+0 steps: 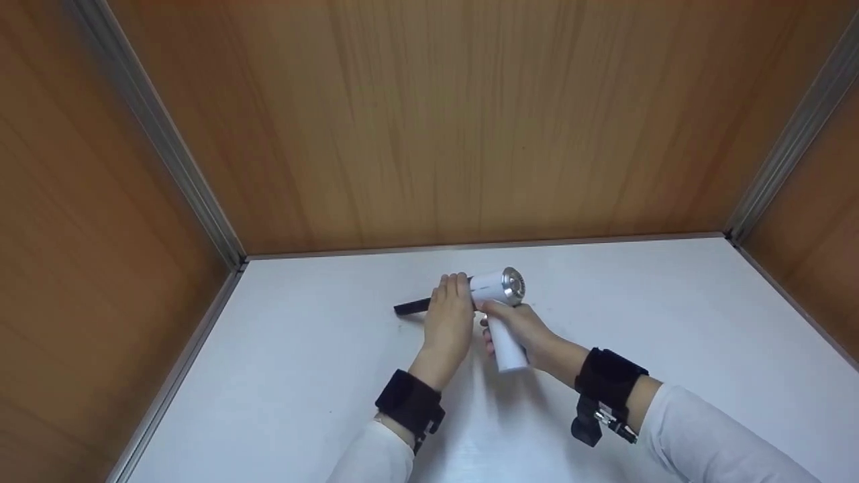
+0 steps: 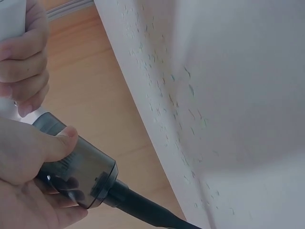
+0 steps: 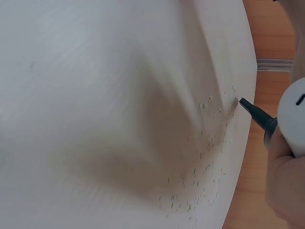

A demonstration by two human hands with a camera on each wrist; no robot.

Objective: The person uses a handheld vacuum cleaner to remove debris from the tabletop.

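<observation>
from the head view, a small white handheld vacuum (image 1: 502,295) is held just above the white table (image 1: 671,322), near the back wall. the right hand (image 1: 520,329) is wrapped round its white handle, which points back toward the person. the left hand (image 1: 448,315) is curled over the front of the body, where the dark dust cup meets the black nozzle (image 1: 411,307). the nozzle sticks out to the left, low over the table.

from the left wrist view, the left hand (image 2: 28,181) grips the smoky dust cup (image 2: 78,171), thumb lying across its top and fingers underneath. the nozzle (image 2: 147,212) runs on toward the lower edge of the picture. the fingers of the right hand (image 2: 24,57) show at the upper left, closed on the white handle. small green specks (image 2: 176,109) are strewn in a band on the white table (image 2: 248,95).

from the right wrist view, the tip of the nozzle (image 3: 252,112) sits right at the edge of the green specks (image 3: 200,181), close to the table (image 3: 95,95); whether it touches cannot be told. the right hand (image 3: 286,181) appears only as a bit of palm beside the white vacuum body (image 3: 293,117).

to do this well, i judge the tip should stay low and flat to the surface and travel slowly along the band of specks, with the left hand steering the front and the right hand only carrying the weight.
</observation>
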